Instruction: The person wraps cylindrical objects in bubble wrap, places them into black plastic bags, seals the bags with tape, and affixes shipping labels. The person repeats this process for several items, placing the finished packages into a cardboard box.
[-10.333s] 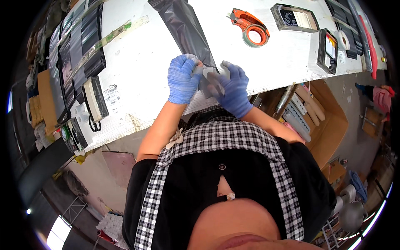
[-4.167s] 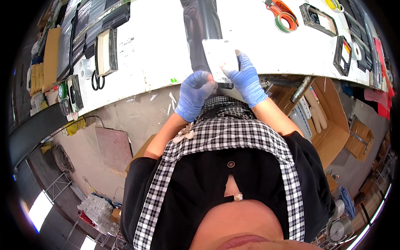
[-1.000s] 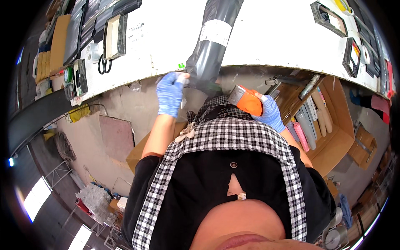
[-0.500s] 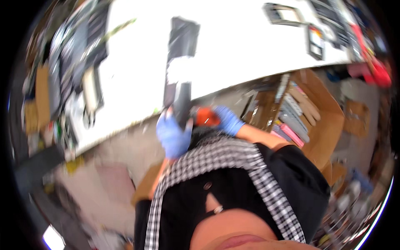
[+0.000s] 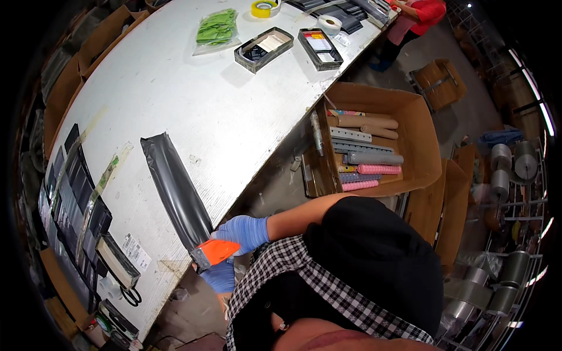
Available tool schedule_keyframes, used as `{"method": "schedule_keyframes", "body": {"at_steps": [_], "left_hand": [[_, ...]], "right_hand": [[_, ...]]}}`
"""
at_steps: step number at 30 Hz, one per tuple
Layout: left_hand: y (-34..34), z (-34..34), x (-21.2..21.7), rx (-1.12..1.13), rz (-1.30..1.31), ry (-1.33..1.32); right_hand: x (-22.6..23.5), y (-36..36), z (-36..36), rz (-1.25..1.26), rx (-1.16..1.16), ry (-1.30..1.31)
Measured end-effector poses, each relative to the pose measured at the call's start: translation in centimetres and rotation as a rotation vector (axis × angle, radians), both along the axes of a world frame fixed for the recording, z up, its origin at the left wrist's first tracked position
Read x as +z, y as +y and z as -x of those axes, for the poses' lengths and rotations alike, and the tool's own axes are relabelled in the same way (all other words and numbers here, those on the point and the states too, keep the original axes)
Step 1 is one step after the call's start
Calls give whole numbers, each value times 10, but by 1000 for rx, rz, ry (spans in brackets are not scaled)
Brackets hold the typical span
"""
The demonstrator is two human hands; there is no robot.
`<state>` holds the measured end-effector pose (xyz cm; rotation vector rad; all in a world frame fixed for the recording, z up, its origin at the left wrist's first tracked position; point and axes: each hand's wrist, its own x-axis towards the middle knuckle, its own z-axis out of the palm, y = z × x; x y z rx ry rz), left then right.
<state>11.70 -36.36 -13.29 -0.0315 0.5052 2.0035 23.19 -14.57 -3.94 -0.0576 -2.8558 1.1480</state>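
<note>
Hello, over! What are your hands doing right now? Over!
Right hand holds orange tape dispenser on black bag's end. Left hand below it at table edge, grip hidden. Nothing blocking.

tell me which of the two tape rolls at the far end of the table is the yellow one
The yellow tape roll is the one at the table's far edge, near the green bag; the other roll is white.

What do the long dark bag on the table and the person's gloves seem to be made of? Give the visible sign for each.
Dark bag: probably thin plastic film, glossy, with bright streaks and soft wrinkles.
Gloves, right hand and left hand: likely nitrile or similar rubber, matte blue, skin-tight.
</note>
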Motion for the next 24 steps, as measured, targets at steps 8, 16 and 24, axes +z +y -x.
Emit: {"method": "schedule_keyframes", "body": {"at_steps": [8,16,24], "left_hand": [[2,-27,38,483,1207,1819],[20,2,61,546,1256,1955],[21,15,34,634,1189,1996]], "right_hand": [[19,-21,18,-127,-46,-15],[37,-24,33,-78,-67,111],[81,-3,-9,-100,-77,119]]}}
